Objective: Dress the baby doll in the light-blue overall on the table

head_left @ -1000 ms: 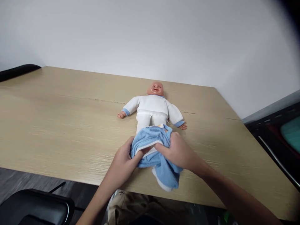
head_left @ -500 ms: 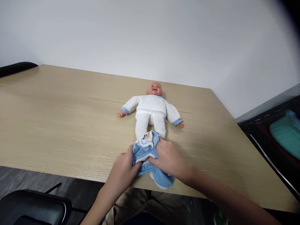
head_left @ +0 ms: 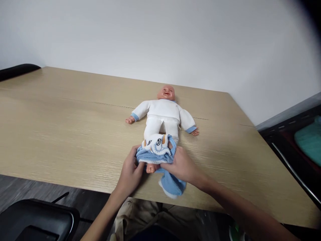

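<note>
A baby doll (head_left: 163,108) with a white cloth body lies on its back, its head toward the wall and its feet toward me. Around its lower legs is bunched a blue and white terry garment (head_left: 154,156) with an embroidered face on it. One doll foot (head_left: 151,168) pokes out below the bunched cloth; the other is hidden. My left hand (head_left: 131,167) pinches the garment's left edge, thumb on the near side. At the right edge my right hand (head_left: 182,164) grips it, some fingers hidden inside the cloth. A blue flap with white trim (head_left: 173,184) hangs loose beneath.
The wooden table (head_left: 62,134) reaches back to a pale wall (head_left: 150,40). A black chair (head_left: 42,221) stands at the front left. Dark shelving holding a teal item (head_left: 308,140) is on the right, and a black chair back edge (head_left: 18,71) shows far left.
The garment has been spread wider and pulled over the doll's lower legs. A doll foot now shows through it, and my hands have moved slightly apart and up.
</note>
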A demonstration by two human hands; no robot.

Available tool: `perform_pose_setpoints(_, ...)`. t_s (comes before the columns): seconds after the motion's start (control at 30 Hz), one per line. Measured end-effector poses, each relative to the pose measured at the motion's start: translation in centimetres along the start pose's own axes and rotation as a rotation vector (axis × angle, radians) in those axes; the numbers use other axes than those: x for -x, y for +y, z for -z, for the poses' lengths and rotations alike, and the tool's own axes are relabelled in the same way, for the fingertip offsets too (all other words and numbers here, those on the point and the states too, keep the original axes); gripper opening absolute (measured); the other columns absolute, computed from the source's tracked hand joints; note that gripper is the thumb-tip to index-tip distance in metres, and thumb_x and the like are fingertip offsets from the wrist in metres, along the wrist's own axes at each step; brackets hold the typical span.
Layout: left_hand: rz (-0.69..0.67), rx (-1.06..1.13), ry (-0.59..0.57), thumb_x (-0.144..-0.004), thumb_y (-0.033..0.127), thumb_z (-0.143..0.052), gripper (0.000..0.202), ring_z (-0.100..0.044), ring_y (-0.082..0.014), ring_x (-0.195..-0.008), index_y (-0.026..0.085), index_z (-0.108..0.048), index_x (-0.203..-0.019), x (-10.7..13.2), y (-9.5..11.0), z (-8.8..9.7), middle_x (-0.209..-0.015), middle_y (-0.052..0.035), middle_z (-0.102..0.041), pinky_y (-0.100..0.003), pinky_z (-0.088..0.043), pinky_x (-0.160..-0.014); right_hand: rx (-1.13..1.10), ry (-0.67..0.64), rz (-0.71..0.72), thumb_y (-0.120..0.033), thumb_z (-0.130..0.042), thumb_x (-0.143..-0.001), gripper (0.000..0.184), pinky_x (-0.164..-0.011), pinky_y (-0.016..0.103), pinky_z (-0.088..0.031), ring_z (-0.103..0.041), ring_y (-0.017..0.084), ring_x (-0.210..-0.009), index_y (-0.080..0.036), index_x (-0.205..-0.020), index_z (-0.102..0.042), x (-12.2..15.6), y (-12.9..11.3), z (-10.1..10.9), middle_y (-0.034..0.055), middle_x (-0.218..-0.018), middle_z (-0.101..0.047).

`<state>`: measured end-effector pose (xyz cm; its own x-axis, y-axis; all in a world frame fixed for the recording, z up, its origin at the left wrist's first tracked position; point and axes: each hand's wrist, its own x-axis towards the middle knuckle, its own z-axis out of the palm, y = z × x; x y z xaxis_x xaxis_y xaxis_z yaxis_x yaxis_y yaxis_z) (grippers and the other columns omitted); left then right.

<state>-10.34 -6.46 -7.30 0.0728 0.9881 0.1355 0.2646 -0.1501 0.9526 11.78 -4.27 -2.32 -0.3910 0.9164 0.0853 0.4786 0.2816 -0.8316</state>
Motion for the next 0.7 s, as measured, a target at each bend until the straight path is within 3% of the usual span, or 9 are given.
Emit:
perform_pose_setpoints(0.07,-0.074,-0.014,-0.010,-0.104,0.033,-0.059,0.026,-0.063,-0.0253,-0.122,0.022,-0.065,-0.127,-1.0,0.1,0.7,-0.129,-0.0073,-0.069,-0.041,-0.046,-0.112,-0.005,0.015,0.061,-0.015,-0.073,-0.086,0.023,-0.100,0.040,-0.060,-0.078,0.026,-0.107,-0.025,-0.106,-0.079,-0.6,0.4,0.4,0.0023,-0.115,-0.083)
perform_pose_setpoints(0.13,-0.116,0.021,-0.071,-0.104,0.035,-0.062,0.022,-0.064,-0.0247,-0.122,0.022,-0.070,-0.120,-2.3,0.6,1.5,-0.127,-0.0061,-0.070,-0.039,-0.047,-0.111,-0.026,-0.008,0.113,-0.019,-0.077,-0.086,0.030,-0.108,0.043,-0.059,-0.077,0.028,-0.114,-0.027,-0.116,-0.078,-1.4,0.4,1.2,0.0028,-0.123,-0.082)
perform_pose_setpoints(0.2,-0.086,0.080,-0.196,-0.103,0.038,-0.066,0.023,-0.066,-0.0253,-0.118,0.022,-0.072,-0.118,-3.5,1.4,2.4,-0.124,-0.0060,-0.073,-0.038,-0.050,-0.109,-0.025,-0.079,0.167,-0.026,-0.081,-0.087,0.046,-0.118,0.046,-0.054,-0.072,0.030,-0.127,-0.027,-0.132,-0.073,-2.2,0.3,2.2,0.0049,-0.138,-0.077)
perform_pose_setpoints(0.3,0.004,0.098,-0.370,-0.099,0.045,-0.073,0.036,-0.063,-0.0303,-0.134,0.024,-0.074,-0.128,-4.9,2.5,3.8,-0.142,-0.0068,-0.072,-0.042,-0.046,-0.120,0.012,-0.188,0.242,-0.033,-0.082,-0.089,0.069,-0.130,0.049,-0.042,-0.057,0.032,-0.148,-0.027,-0.154,-0.059,-3.1,0.2,3.7,0.0081,-0.161,-0.060)
perform_pose_setpoints(0.4,0.070,0.042,-0.437,-0.096,0.054,-0.076,0.048,-0.059,-0.0339,-0.143,0.027,-0.072,-0.135,-5.4,3.3,4.8,-0.151,-0.0060,-0.068,-0.046,-0.043,-0.125,0.011,-0.250,0.242,-0.041,-0.088,-0.085,0.081,-0.130,0.051,-0.041,-0.055,0.034,-0.149,-0.027,-0.158,-0.053,-2.9,1.1,4.8,0.0093,-0.161,-0.058)
perform_pose_setpoints(0.47,0.108,0.002,-0.431,-0.096,0.057,-0.074,0.051,-0.059,-0.0345,-0.142,0.026,-0.070,-0.136,-5.3,3.6,5.3,-0.150,-0.0066,-0.068,-0.047,-0.045,-0.124,-0.019,-0.242,0.145,-0.047,-0.092,-0.081,0.079,-0.120,0.051,-0.051,-0.065,0.035,-0.134,-0.028,-0.150,-0.059,-2.2,2.5,5.2,0.0088,-0.145,-0.069)
perform_pose_setpoints(0.53,0.122,-0.042,-0.435,-0.096,0.059,-0.073,0.052,-0.059,-0.0339,-0.142,0.026,-0.068,-0.137,-5.1,3.9,5.6,-0.151,-0.0071,-0.067,-0.047,-0.046,-0.124,-0.128,-0.201,0.033,-0.050,-0.089,-0.085,0.061,-0.108,0.047,-0.057,-0.070,0.031,-0.118,-0.027,-0.137,-0.065,-1.4,4.1,5.5,0.0062,-0.127,-0.073)
perform_pose_setpoints(0.63,0.073,-0.101,-0.532,-0.097,0.057,-0.074,0.052,-0.061,-0.0315,-0.139,0.028,-0.063,-0.138,-5.0,4.2,6.0,-0.149,-0.0075,-0.065,-0.046,-0.049,-0.121,-0.410,-0.145,-0.019,-0.048,-0.084,-0.091,0.037,-0.097,0.036,-0.058,-0.068,0.023,-0.108,-0.025,-0.116,-0.069,-0.5,6.2,5.6,0.0031,-0.115,-0.069)
perform_pose_setpoints(0.7,0.035,-0.111,-0.575,-0.097,0.055,-0.074,0.054,-0.061,-0.0307,-0.139,0.029,-0.058,-0.141,-5.0,4.4,6.1,-0.150,-0.0087,-0.062,-0.046,-0.052,-0.119,-0.562,-0.105,-0.048,-0.047,-0.087,-0.088,0.038,-0.089,0.029,-0.057,-0.066,0.019,-0.101,-0.024,-0.110,-0.068,-0.2,7.0,5.5,0.0017,-0.110,-0.066)
